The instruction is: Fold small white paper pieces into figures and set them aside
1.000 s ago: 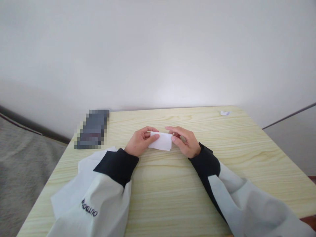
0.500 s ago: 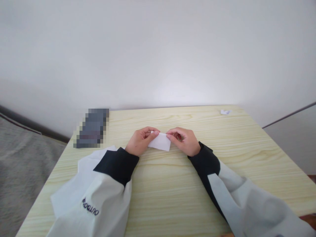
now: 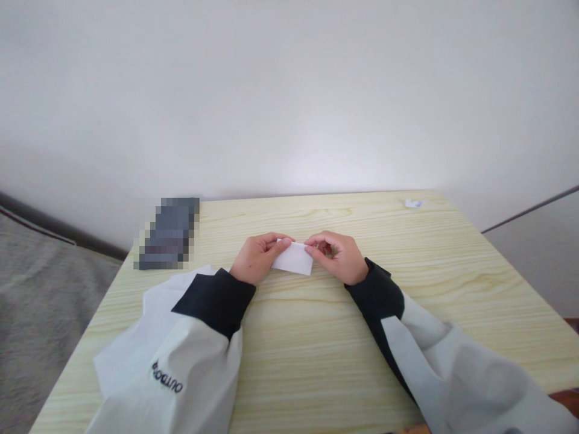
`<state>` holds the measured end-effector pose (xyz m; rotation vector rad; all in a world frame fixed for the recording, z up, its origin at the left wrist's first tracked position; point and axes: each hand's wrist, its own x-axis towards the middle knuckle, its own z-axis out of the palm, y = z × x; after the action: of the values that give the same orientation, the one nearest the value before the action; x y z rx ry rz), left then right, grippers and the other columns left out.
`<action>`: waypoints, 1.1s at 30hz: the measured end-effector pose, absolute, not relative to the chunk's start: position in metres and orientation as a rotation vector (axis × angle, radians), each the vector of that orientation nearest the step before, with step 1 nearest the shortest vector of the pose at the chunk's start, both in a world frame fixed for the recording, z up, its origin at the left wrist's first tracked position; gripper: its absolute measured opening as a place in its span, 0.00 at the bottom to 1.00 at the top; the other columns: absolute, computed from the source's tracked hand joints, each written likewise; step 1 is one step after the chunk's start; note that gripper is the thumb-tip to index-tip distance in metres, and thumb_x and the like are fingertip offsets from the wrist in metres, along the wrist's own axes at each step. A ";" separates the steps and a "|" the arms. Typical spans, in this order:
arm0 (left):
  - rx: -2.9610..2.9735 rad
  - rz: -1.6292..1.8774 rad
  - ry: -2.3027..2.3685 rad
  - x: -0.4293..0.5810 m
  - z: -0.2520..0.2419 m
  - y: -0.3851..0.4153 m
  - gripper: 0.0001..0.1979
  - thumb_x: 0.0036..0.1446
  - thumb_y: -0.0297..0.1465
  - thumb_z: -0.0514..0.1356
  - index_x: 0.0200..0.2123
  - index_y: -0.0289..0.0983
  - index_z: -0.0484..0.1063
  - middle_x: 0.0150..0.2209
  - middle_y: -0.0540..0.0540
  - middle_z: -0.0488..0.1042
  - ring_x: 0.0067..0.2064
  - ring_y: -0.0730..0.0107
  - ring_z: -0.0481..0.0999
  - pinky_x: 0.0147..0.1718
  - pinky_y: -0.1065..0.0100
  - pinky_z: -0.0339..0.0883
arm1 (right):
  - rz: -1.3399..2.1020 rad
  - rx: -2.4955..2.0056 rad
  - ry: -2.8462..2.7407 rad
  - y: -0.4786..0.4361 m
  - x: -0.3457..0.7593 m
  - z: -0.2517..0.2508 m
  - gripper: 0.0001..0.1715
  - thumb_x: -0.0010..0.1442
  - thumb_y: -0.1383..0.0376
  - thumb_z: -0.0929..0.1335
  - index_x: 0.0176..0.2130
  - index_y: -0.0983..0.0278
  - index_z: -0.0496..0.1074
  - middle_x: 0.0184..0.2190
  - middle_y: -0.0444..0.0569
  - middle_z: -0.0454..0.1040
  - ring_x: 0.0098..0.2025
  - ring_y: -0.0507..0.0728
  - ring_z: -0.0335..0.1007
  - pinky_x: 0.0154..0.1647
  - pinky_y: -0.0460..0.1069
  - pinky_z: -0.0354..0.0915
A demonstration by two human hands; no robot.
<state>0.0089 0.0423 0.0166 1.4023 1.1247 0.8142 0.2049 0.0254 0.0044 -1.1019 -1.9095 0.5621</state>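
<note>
A small white piece of paper (image 3: 294, 259) is stretched between my two hands above the middle of the table. My left hand (image 3: 259, 258) pinches its upper left part, thumb on the near face and fingers behind. At the upper right corner, my right hand (image 3: 337, 256) grips the paper between thumb and forefinger, its other fingers curled. Whether the paper is folded into layers I cannot tell. Partly under my left sleeve lie white paper sheets (image 3: 129, 349).
The wood-grain table (image 3: 298, 361) meets a white wall (image 3: 289, 96) at its back edge. A dark, pixelated flat object (image 3: 169, 235) lies at the back left. A small folded white paper (image 3: 414, 204) rests at the back right. Grey fabric (image 3: 40, 325) is beyond the left edge.
Almost nothing differs. Both hands keep their pinch on the paper, and the whole view has shifted very slightly.
</note>
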 end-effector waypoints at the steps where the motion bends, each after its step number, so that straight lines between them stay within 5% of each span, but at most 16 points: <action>1: 1.396 0.815 1.125 0.009 0.017 0.042 0.21 0.47 0.44 0.62 0.36 0.31 0.75 0.25 0.47 0.76 0.25 0.74 0.69 0.23 0.75 0.61 | 0.559 -1.098 -1.912 0.025 0.205 0.004 0.07 0.56 0.65 0.67 0.34 0.65 0.73 0.23 0.43 0.72 0.21 0.47 0.60 0.23 0.43 0.59; 33: 1.433 0.819 1.178 0.009 0.018 0.042 0.20 0.46 0.42 0.63 0.37 0.32 0.75 0.23 0.48 0.76 0.23 0.73 0.70 0.21 0.74 0.61 | 0.598 -1.134 -1.903 0.026 0.205 0.004 0.10 0.59 0.63 0.65 0.36 0.64 0.74 0.27 0.46 0.75 0.24 0.48 0.63 0.25 0.44 0.60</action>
<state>0.0092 0.0416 0.0183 1.4325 1.1776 0.8191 0.2048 0.0260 0.0041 -1.1337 -1.9026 0.5978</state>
